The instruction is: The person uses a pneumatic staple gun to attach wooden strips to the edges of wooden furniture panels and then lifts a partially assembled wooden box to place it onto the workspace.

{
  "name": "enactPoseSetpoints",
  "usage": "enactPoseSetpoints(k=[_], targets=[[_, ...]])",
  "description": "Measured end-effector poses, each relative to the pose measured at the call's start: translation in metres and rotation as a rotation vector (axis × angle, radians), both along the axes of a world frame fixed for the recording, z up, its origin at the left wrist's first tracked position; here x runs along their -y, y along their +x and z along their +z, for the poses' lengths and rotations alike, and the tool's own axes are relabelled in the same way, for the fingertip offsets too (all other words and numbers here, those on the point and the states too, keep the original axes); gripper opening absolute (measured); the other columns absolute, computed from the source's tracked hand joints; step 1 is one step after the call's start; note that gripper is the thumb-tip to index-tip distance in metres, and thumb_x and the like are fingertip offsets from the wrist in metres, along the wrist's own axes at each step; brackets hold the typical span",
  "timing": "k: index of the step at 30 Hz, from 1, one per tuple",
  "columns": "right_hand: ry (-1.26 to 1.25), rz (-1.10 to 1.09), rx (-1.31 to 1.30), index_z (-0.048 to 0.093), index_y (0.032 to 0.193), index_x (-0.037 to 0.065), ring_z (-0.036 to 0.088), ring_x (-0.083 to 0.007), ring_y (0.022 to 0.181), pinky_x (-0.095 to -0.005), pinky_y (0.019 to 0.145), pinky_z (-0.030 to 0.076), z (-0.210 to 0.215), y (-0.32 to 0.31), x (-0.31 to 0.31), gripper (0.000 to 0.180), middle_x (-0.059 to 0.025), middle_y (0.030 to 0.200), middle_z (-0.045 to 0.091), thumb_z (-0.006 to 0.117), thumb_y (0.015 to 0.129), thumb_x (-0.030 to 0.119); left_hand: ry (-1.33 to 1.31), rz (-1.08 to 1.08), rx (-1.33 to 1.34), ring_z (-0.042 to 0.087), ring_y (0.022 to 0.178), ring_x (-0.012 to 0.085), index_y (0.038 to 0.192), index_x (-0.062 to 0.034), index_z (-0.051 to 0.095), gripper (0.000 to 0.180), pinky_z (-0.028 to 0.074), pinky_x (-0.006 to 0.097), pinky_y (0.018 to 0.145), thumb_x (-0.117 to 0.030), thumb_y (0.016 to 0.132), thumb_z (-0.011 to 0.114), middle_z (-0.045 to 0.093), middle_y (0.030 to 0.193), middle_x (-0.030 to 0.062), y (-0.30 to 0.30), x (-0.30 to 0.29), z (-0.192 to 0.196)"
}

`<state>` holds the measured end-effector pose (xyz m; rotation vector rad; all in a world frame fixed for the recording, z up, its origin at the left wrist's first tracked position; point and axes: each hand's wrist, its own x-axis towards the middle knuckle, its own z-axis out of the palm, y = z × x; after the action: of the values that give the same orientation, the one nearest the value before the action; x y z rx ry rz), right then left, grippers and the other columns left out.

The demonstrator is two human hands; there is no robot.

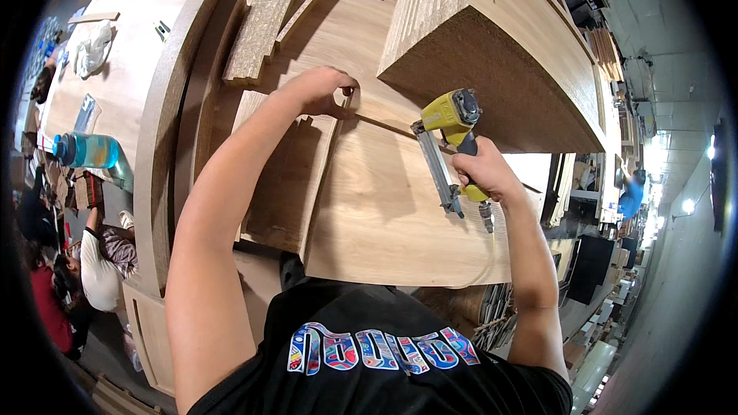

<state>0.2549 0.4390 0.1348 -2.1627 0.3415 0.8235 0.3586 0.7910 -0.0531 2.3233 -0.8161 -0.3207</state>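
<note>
Centrally, a pale wood-grain panel [384,215] lies flat on the work area, its near edge running just before the wearer's black shirt [384,323]. Along its left side stands a thin wooden strip [320,184], set on edge and reaching from near the shirt to the left hand [323,92]. The fingers and thumb of this hand curve narrowly about the strip's far end. The right hand [492,171] is wrapped around the handle of a yellow-and-black pneumatic nail gun [450,113], whose slanting magazine hangs above the panel; a pale air hose [490,257] drops from its base. Between strip and nail gun the panel is bare, leaving a broad free span, crossed only by shadow. Beyond the gun, room is tighter: a tall stack of particleboard panels [492,69] presents its near corner and lower edge close to the tool. To the left, brown boards [280,184] fill the space beside the strip, with stepped particleboard offcuts [261,38] farther off and a long curved-looking beam [165,131] bounding that side. A blue bottle [94,151] and a white plastic bag [94,48] occupy the outer left.
</note>
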Motion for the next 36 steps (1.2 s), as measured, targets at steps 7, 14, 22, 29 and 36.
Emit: enactPoseSetpoints(k=[7, 14, 22, 29, 36], targets=[[0.027, 0.038, 0.008, 0.065, 0.093, 0.001, 0.059, -0.0082, 0.058, -0.0281, 0.057, 0.049, -0.002, -0.001, -0.028, 0.013, -0.0006, 0.069, 0.065, 0.073, 0.092, 0.011, -0.187, 0.018, -0.011, 0.078, 0.112, 0.0408, 0.138, -0.0060, 0.075, 0.072, 0.062, 0.047, 0.099, -0.042, 0.082, 0.100, 0.082, 0.122, 0.0183, -0.007, -0.004, -0.014], [-0.010, 0.059, 0.029, 0.065, 0.082, 0.003, 0.059, -0.0092, 0.057, -0.0295, 0.055, 0.048, -0.002, 0.009, -0.045, 0.013, -0.0003, 0.065, 0.063, 0.072, 0.091, 0.010, -0.407, 0.039, -0.073, 0.081, 0.098, 0.0348, 0.133, -0.0047, 0.077, 0.065, 0.065, 0.045, 0.091, -0.029, 0.079, 0.104, 0.082, 0.109, 0.0152, -0.010, -0.005, -0.030], [-0.002, 0.093, 0.010, 0.068, 0.091, 0.002, 0.063, -0.0096, 0.061, -0.0299, 0.060, 0.051, 0.002, 0.014, -0.046, 0.011, -0.0011, 0.069, 0.066, 0.072, 0.094, 0.012, -0.414, 0.047, -0.037, 0.078, 0.094, 0.0193, 0.131, 0.0014, 0.076, 0.057, 0.067, 0.039, 0.086, -0.005, 0.080, 0.102, 0.078, 0.102, 0.0126, -0.014, -0.002, -0.025], [-0.010, 0.173, 0.007, 0.066, 0.091, 0.001, 0.064, -0.0103, 0.063, -0.0301, 0.059, 0.051, 0.000, 0.025, -0.062, 0.013, -0.0035, 0.071, 0.067, 0.073, 0.093, 0.012, -0.532, 0.072, -0.179, 0.076, 0.094, 0.0213, 0.132, -0.0018, 0.078, 0.056, 0.066, 0.039, 0.086, -0.002, 0.080, 0.101, 0.079, 0.102, 0.0118, -0.010, -0.002, -0.052], [0.013, 0.217, 0.012, 0.065, 0.088, 0.000, 0.065, -0.0110, 0.062, -0.0303, 0.057, 0.051, -0.010, 0.034, -0.080, 0.014, -0.0051, 0.070, 0.068, 0.073, 0.090, 0.012, -0.662, 0.117, -0.395, 0.077, 0.095, 0.0225, 0.132, -0.0044, 0.080, 0.060, 0.065, 0.039, 0.087, -0.003, 0.076, 0.103, 0.082, 0.105, 0.0104, -0.011, 0.002, -0.048]])
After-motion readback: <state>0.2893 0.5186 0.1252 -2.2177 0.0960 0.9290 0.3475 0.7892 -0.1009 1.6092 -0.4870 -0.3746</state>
